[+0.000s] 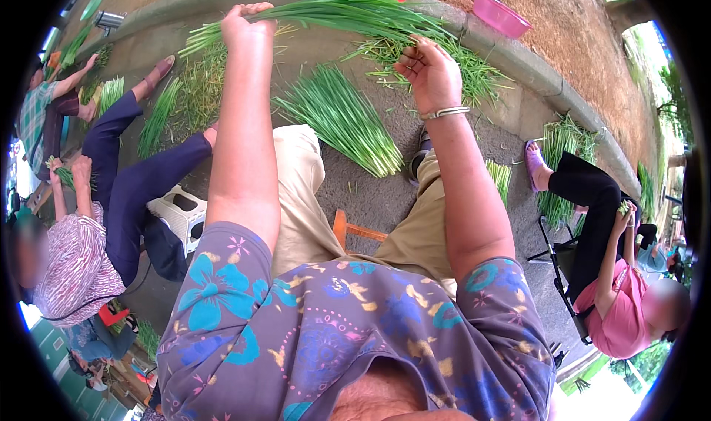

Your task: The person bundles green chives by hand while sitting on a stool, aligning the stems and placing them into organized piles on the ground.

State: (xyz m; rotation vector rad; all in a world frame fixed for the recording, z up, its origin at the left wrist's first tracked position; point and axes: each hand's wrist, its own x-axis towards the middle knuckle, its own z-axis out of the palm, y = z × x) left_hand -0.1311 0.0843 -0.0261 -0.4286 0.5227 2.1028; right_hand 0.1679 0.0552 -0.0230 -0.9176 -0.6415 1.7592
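Observation:
My left hand is closed around a long bunch of garlic chives, near its pale stem ends. The green leaves stretch sideways to the right, over a pile of loose trimmings. My right hand is at the leafy end, fingers curled and fingertips by the leaves. Whether it pinches any of them is unclear. On the pavement between my feet lies a neat fanned bundle of chives, its pale stems pointing toward me.
A concrete kerb curves beyond the pile, with a pink plastic basin at it. To the left, a seated person holds greens beside a white plastic stool. Another person sits at right near more chives.

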